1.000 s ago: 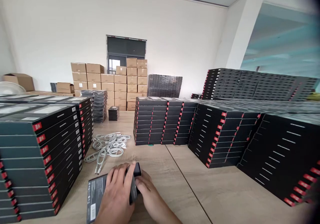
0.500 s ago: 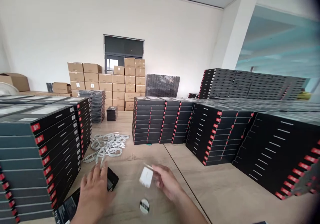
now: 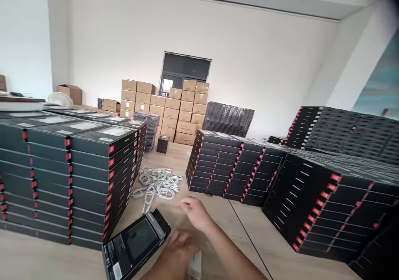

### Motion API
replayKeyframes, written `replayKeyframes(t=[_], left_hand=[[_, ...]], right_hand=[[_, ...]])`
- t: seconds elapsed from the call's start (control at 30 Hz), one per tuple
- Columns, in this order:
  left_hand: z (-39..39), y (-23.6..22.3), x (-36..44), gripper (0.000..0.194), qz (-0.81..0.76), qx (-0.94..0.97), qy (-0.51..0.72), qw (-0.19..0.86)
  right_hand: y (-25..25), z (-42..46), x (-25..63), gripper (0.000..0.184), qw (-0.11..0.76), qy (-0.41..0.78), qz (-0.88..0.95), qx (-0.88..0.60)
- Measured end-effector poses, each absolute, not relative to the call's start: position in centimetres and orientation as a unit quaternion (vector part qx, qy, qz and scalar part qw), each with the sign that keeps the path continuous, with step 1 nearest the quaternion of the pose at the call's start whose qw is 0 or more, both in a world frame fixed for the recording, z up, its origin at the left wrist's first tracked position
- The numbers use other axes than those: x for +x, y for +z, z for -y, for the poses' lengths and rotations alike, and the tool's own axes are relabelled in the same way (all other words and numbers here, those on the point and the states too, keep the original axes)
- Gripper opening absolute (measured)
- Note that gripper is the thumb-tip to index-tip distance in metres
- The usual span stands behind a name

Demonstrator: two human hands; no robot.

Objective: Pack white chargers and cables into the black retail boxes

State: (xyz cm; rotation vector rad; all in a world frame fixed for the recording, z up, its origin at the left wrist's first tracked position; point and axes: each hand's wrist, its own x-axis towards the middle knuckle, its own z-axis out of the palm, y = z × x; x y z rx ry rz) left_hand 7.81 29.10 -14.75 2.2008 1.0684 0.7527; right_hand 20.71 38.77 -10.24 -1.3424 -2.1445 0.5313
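Note:
My left hand (image 3: pixel 179 244) is low over the table, its fingers blurred by motion. A white block-shaped piece (image 3: pixel 195 264), like a plug adapter, lies against its thumb side; I cannot make out whether the hand grips it. Above and to the right, my right hand (image 3: pixel 197 214) has its fingers bent together, with nothing visible in them. Just beyond it is a loose heap of white cables (image 3: pixel 160 183). Left of my hands rests a black box (image 3: pixel 137 244) with its end flap open, a dark panel and a white label on its upper face.
Tall stacks of black boxes with red tabs stand at the left (image 3: pixel 90 184) and right (image 3: pixel 305 201). Another black stack (image 3: pixel 227 163) is beyond the cables. Brown cartons (image 3: pixel 171 109) are piled by the back wall. A seam runs across the wooden table (image 3: pixel 224 230).
The view has turned left. My right hand has moved toward the cables and no longer shows the white piece. My left hand has left the black box and come down beside the white block.

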Motion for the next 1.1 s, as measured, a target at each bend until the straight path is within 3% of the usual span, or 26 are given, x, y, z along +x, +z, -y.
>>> replayKeyframes(t=[0.17,0.33,0.47,0.6,0.7,0.8,0.97,1.1], left_hand=[[-29.1,-13.5,7.5,0.051,-0.422,0.795,0.304,0.312],[-28.7,-12.6,7.4,0.036,-0.446,0.742,0.37,0.338],[-28.8,-12.4,7.1,0.035,-0.485,0.647,0.456,0.371],[-29.1,-12.2,7.0,0.058,-0.481,0.541,0.522,0.451],[-29.5,-12.2,7.2,0.066,-0.443,0.5,0.56,0.49],[-29.5,-12.4,7.5,0.07,-0.386,0.477,0.572,0.544],[-29.1,-12.6,8.0,0.068,-0.353,0.477,0.539,0.598],[-28.9,-12.7,8.4,0.067,-0.361,0.47,0.545,0.594]], right_hand=[[-10.6,-43.2,15.4,0.026,0.187,0.154,0.832,-0.498],[-9.4,-43.6,15.9,0.008,0.164,0.146,0.841,-0.494],[-7.4,-40.6,20.1,0.028,0.184,0.193,0.828,-0.493],[-7.5,-35.1,23.5,0.048,0.273,0.235,0.778,-0.514],[-9.1,-31.5,24.2,0.044,0.43,0.232,0.711,-0.506],[-10.5,-29.8,24.3,0.039,0.488,0.247,0.662,-0.512],[-11.4,-30.3,25.7,0.03,0.574,0.568,0.379,-0.452],[-11.5,-30.6,26.4,0.024,0.565,0.657,0.275,-0.416]])
